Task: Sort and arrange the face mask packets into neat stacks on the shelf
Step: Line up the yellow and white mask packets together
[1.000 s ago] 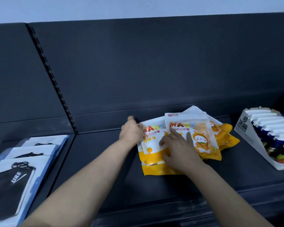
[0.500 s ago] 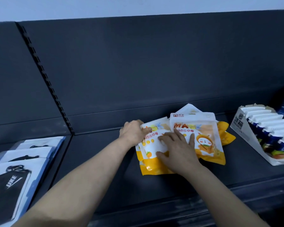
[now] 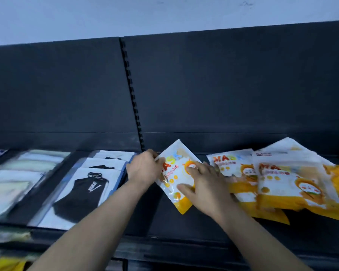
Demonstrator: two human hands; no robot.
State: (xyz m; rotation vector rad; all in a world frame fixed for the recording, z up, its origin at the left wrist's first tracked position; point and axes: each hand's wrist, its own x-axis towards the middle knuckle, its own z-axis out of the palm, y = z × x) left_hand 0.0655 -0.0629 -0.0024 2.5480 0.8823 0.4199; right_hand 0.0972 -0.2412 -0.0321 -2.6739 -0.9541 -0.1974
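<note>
Fingers (image 3: 154,155) of the left hand (image 3: 144,169) pinch the upper edge of one orange mask packet (image 3: 174,159), tilted on the shelf (image 3: 184,228), while the right hand (image 3: 205,189) presses spread fingers flat on it, now slid left off the loose pile (image 3: 282,180), probably to begin a fresh stack.

The left hand (image 3: 145,169) grips, right hand (image 3: 207,184) presses a tilted packet (image 3: 174,163) (orange-and-white).

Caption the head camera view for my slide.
Left hand grips, right hand presses a tilted orange mask packet beside the loose pile on the shelf.
</note>
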